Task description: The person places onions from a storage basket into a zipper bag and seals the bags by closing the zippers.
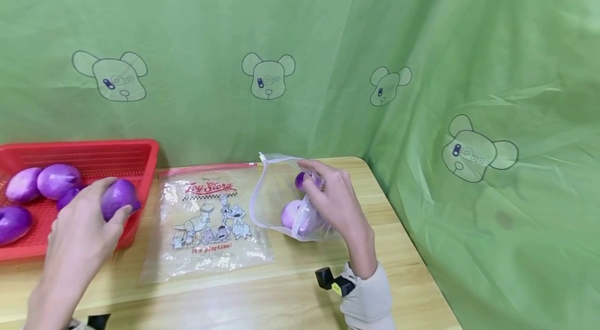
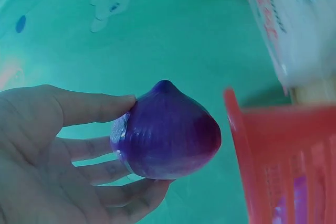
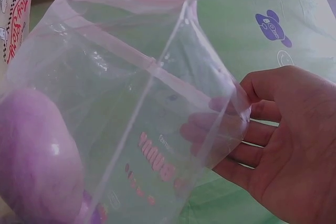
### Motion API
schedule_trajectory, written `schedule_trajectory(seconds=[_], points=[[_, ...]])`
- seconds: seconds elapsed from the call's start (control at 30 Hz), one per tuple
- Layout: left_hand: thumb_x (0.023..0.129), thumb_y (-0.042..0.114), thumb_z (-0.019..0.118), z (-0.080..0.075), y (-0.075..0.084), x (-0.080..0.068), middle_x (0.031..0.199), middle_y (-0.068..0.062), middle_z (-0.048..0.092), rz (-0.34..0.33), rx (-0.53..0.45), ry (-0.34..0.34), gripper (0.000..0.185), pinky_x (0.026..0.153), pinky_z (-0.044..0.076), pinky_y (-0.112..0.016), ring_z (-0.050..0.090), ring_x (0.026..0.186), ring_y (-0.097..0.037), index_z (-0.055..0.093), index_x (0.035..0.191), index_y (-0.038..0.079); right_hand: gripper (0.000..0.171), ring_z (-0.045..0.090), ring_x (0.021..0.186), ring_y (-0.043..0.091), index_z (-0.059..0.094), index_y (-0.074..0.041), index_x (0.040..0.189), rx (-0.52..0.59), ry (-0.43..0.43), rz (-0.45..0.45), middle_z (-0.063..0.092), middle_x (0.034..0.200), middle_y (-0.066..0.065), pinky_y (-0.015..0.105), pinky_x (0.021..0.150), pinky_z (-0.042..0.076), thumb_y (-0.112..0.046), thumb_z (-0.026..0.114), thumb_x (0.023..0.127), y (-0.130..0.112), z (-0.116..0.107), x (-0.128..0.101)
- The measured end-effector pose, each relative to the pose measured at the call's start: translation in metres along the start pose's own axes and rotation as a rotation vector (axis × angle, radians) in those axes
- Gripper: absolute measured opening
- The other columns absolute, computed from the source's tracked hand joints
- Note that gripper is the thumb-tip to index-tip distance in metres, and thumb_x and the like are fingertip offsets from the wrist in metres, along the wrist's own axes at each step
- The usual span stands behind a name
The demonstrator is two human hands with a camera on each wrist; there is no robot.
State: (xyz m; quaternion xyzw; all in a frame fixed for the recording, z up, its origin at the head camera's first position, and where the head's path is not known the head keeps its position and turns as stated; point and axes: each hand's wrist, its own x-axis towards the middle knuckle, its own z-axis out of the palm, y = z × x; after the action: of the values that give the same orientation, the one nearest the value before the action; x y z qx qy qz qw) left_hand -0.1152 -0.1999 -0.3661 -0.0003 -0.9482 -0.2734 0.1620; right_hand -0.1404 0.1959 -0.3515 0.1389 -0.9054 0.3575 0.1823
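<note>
My left hand point(image 1: 86, 231) holds a purple onion point(image 1: 119, 198) over the right side of a red plastic basket point(image 1: 152, 163). In the left wrist view the thumb lies on the onion's point(image 2: 168, 135) upper side near its pointed tip, with the fingers behind and under it. Further right, my right hand point(image 1: 335, 194) pinches the edge of a clear zip bag point(image 1: 276, 184), whose mouth gapes toward the left. Inside that bag lie a pale purple rounded item point(image 3: 39, 156) and a darker purple one point(image 1: 300, 180).
Several purple rounded items, one of them an oval point(image 1: 58, 180), lie in the basket. A flat clear bag with Toy Story print point(image 1: 211, 220) is on the wooden table point(image 1: 225, 304) between basket and upright bag. A green curtain point(image 1: 319, 23) hangs behind and to the right.
</note>
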Motion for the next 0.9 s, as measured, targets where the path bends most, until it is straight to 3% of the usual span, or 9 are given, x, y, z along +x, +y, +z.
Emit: schedule_trajectory(seconds=[0.3,0.6,0.7,0.9], points=[[0.085,0.006,0.075,0.011,0.031,0.001,0.13,-0.03,0.057,0.071,-0.102,0.043,0.056,0.076,0.044,-0.067,0.055,0.108,-0.056,0.054,0.136,0.0,0.035,0.027,0.039,0.004,0.067,-0.011,0.128,0.012,-0.007,-0.003,0.071,0.118,0.004,0.026,0.035,0.033,-0.014,0.058,0.095,-0.001,0.002,0.0],[0.083,0.0,0.076,0.033,0.085,-0.002,0.13,-0.026,0.059,0.16,-0.27,0.031,0.058,0.088,0.05,-0.065,0.059,0.111,-0.049,0.054,0.136,-0.001,0.035,0.027,0.038,0.004,0.066,-0.01,0.128,0.012,-0.017,-0.014,0.071,0.119,0.006,0.026,0.034,0.032,-0.012,0.057,0.094,-0.002,0.003,0.0],[0.081,-0.003,0.077,0.042,0.099,-0.005,0.129,-0.025,0.059,0.228,-0.319,0.055,0.057,0.09,0.051,-0.061,0.059,0.112,-0.046,0.055,0.134,-0.002,0.035,0.027,0.039,0.003,0.066,-0.009,0.128,0.003,-0.016,-0.025,0.07,0.12,0.005,0.025,0.036,0.034,-0.012,0.057,0.094,-0.002,0.003,0.0],[0.08,-0.004,0.078,0.071,0.12,-0.008,0.139,-0.019,0.054,0.465,-0.471,0.081,0.061,0.098,0.051,-0.052,0.059,0.119,-0.039,0.057,0.137,0.003,0.035,0.031,0.042,0.005,0.066,-0.008,0.128,-0.007,-0.011,-0.043,0.069,0.123,0.006,0.026,0.043,0.039,-0.011,0.058,0.094,-0.001,0.003,0.001]])
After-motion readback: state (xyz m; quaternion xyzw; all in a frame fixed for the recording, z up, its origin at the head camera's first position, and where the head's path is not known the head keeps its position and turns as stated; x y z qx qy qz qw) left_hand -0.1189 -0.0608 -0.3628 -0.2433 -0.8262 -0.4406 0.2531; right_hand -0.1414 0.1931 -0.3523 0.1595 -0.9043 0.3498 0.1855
